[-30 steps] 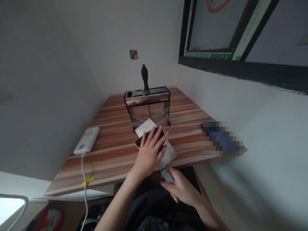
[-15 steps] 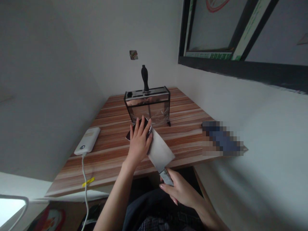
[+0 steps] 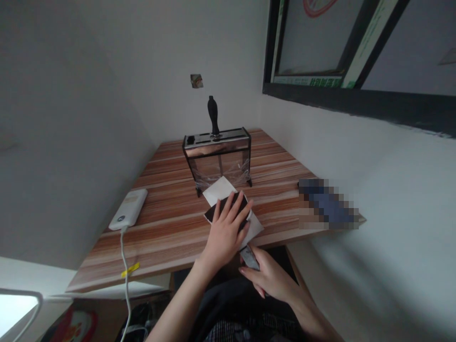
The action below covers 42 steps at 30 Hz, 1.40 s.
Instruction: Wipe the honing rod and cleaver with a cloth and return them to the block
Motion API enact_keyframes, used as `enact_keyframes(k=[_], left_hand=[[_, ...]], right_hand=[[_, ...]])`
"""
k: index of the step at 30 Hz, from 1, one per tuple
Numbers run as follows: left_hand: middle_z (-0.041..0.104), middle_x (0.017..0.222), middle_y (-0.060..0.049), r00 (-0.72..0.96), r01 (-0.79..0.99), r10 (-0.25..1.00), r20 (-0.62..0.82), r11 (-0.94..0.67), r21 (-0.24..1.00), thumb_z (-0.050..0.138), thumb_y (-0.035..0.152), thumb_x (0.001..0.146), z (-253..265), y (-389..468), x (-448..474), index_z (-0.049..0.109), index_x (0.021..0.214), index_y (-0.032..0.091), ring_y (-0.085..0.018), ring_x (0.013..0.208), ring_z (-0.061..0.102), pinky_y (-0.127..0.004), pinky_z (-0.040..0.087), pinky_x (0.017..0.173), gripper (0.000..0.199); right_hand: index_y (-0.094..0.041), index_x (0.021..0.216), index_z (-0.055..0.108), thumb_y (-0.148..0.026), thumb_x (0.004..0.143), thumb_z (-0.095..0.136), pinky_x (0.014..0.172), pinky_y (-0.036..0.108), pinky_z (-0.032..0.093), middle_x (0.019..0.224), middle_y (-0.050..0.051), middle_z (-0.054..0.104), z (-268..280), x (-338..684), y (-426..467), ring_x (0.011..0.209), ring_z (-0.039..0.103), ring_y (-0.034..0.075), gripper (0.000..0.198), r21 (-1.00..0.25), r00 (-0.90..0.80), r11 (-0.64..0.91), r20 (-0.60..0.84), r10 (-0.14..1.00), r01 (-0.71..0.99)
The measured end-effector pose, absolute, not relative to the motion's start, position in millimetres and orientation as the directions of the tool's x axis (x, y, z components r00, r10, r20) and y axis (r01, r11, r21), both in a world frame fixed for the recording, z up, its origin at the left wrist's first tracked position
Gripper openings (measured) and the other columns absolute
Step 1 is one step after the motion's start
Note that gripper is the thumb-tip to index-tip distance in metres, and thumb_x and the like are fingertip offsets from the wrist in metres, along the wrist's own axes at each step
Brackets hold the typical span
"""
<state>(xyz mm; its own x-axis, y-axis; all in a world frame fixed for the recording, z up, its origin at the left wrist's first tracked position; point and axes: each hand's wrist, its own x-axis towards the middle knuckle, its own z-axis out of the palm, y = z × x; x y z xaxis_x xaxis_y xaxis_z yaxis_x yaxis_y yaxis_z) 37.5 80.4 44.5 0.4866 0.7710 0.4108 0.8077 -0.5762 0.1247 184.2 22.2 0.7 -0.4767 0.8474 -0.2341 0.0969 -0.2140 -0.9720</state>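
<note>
A cleaver with a broad pale blade (image 3: pixel 219 190) lies slanting over the front of the table, its tip end towards the far left. My right hand (image 3: pixel 272 275) is wrapped round its grey handle (image 3: pixel 251 259) at the table's front edge. Flat on the blade rests a dark, rough-edged sheet (image 3: pixel 211 213) with a whitish rim, which looks like sandpaper. My left hand (image 3: pixel 226 235) presses on this sheet with its fingers spread and covers much of it. Blade shows on both sides of the sheet.
Behind the blade stands a clear-sided box with a black frame (image 3: pixel 218 151) and an upright black handle (image 3: pixel 213 115). A white power bank (image 3: pixel 128 209) with a cable (image 3: pixel 125 256) lies at left. A blurred blue object (image 3: pixel 331 204) is at right, near the wall.
My left hand and the dark sheet have slid along the blade, towards me and to the right, baring the blade's far end. My right hand keeps its hold on the handle.
</note>
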Motion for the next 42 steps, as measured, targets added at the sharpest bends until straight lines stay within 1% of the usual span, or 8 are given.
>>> enact_keyframes(k=[4,11,18,22,26,30,35,42], left_hand=[[0.021,0.159,-0.003,0.600,0.738,0.718,0.352,-0.667,0.101,0.044,0.026,0.095,44.1,67.5,43.6,0.025,0.150,0.028,-0.024,0.148,0.011,-0.054,0.013,0.118,0.058],[0.024,0.158,0.002,0.731,0.606,0.626,0.273,-0.779,0.162,0.042,0.032,0.097,45.1,49.0,46.1,0.028,0.149,0.029,-0.021,0.147,0.015,-0.049,0.013,0.119,0.053],[0.053,0.141,-0.002,0.759,0.514,0.591,0.273,-0.802,0.304,0.041,0.026,0.097,63.4,41.5,47.9,0.038,0.143,0.021,-0.015,0.144,0.024,-0.046,0.014,0.120,0.047],[0.059,0.136,-0.005,0.734,0.482,0.615,0.286,-0.770,0.419,0.039,0.020,0.096,62.9,46.2,46.9,0.046,0.137,0.020,-0.015,0.141,0.033,-0.045,0.018,0.120,0.042],[0.057,0.137,-0.006,0.577,0.501,0.707,0.408,-0.701,0.507,0.036,0.015,0.094,54.4,56.1,41.1,0.049,0.135,0.021,-0.016,0.135,0.043,-0.045,0.022,0.119,0.043],[0.057,0.138,-0.006,0.429,0.585,0.735,0.525,-0.669,0.458,0.036,0.015,0.094,45.2,68.2,31.9,0.047,0.135,0.022,-0.018,0.136,0.041,-0.050,0.022,0.118,0.043],[0.056,0.138,-0.006,0.255,0.678,0.770,0.584,-0.573,0.460,0.034,0.015,0.097,34.4,81.0,15.8,0.049,0.132,0.023,-0.018,0.136,0.042,-0.050,0.028,0.116,0.040],[0.065,0.125,-0.008,-0.014,0.777,0.777,0.629,-0.388,0.497,0.038,0.021,0.096,29.3,100.6,-9.4,0.059,0.123,0.022,-0.025,0.127,0.052,-0.050,0.046,0.103,0.034]], right_hand=[[-0.018,0.092,0.049,-0.032,0.080,0.059,0.028,0.015,0.029,0.051,-0.012,0.045,-1.7,184.6,23.1,0.029,0.037,0.004,0.021,-0.973,-0.459,-0.217,-0.231,0.858,0.084],[-0.020,0.067,0.050,-0.021,0.071,0.055,0.032,0.019,0.024,0.034,-0.010,0.037,0.5,186.4,22.8,0.027,0.034,0.007,0.007,-0.959,-0.442,-0.253,-0.284,0.851,0.129],[-0.022,0.064,0.045,-0.021,0.066,0.050,0.036,0.024,0.027,0.035,-0.006,0.041,9.1,192.1,17.1,0.030,0.036,0.010,0.006,-0.959,-0.433,-0.274,-0.280,0.857,0.078],[-0.022,0.071,0.043,-0.030,0.067,0.055,0.032,0.020,0.024,0.032,-0.010,0.037,4.8,186.5,20.9,0.027,0.032,0.008,0.015,-0.959,-0.408,-0.282,-0.266,0.873,0.020],[-0.020,0.086,0.045,-0.043,0.074,0.060,0.029,0.017,0.025,0.040,-0.013,0.039,4.1,184.6,24.4,0.026,0.034,0.006,0.030,-0.966,-0.373,-0.259,-0.235,0.898,-0.015],[-0.020,0.091,0.045,-0.052,0.073,0.064,0.028,0.016,0.026,0.059,-0.010,0.049,6.6,186.6,25.3,0.028,0.036,0.003,0.041,-0.966,-0.321,-0.256,-0.229,0.919,-0.042],[-0.020,0.087,0.045,-0.060,0.074,0.061,0.029,0.015,0.026,0.048,-0.013,0.040,0.8,188.7,27.6,0.028,0.032,0.003,0.045,-0.976,-0.252,-0.215,-0.201,0.946,-0.027],[-0.020,0.088,0.047,-0.072,0.074,0.056,0.029,0.015,0.025,0.047,-0.012,0.039,-8.7,200.2,34.6,0.028,0.032,0.003,0.055,-0.986,-0.215,-0.159,-0.147,0.966,-0.042]])
